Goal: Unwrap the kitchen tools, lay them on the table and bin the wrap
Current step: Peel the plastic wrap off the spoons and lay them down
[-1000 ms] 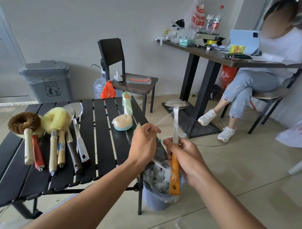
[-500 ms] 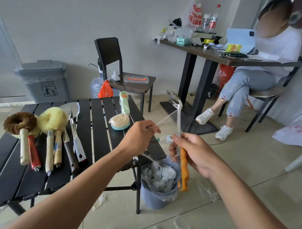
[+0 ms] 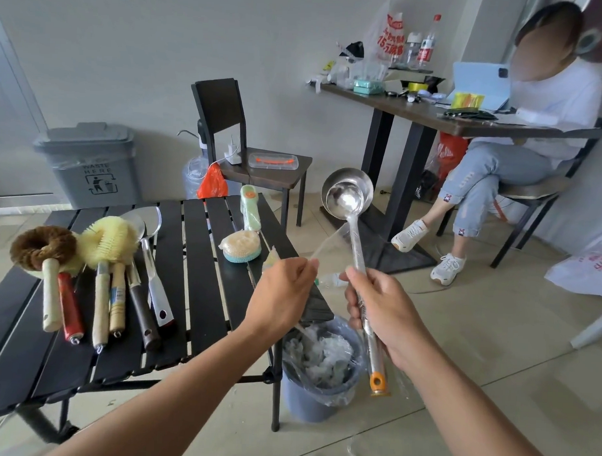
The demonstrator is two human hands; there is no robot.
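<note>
Right hand point(image 3: 382, 309): fingers curled round the mid shaft of the ladle point(image 3: 355, 243), which it holds nearly upright, bowl up and facing the camera, orange hanging end down. Clear film covers the lower handle. Left hand point(image 3: 283, 292): thumb and fingertips pinch a strip of clear wrap point(image 3: 326, 242), the other fingers loosely curled; the strip runs taut from the pinch up to the ladle shaft below the bowl. Directly under both hands stands a small blue-grey bin point(image 3: 303, 402) with a plastic liner, filled with crumpled wrap, tucked against the right front corner of the black slatted worktop point(image 3: 195, 292); the left hand hides part of that corner. On the worktop, left side, lying in a row: a brown round brush point(image 3: 41, 246), a yellow brush point(image 3: 108, 236), a red-handled tool point(image 3: 70, 308) and a metal spatula point(image 3: 154, 280). Far right of the worktop: a round sponge point(image 3: 241, 246) and a green-handled brush point(image 3: 250, 205), both in film. Film scraps lie on the floor. Behind, against the wall, a large grey bin point(image 3: 93, 166) marked "WASTE HERE". A dark chair point(image 3: 228, 123) carries a clear box. Far right, a seated person point(image 3: 517, 150) at a second table point(image 3: 433, 113); a bag on it bears red print, only "15" legible.
</note>
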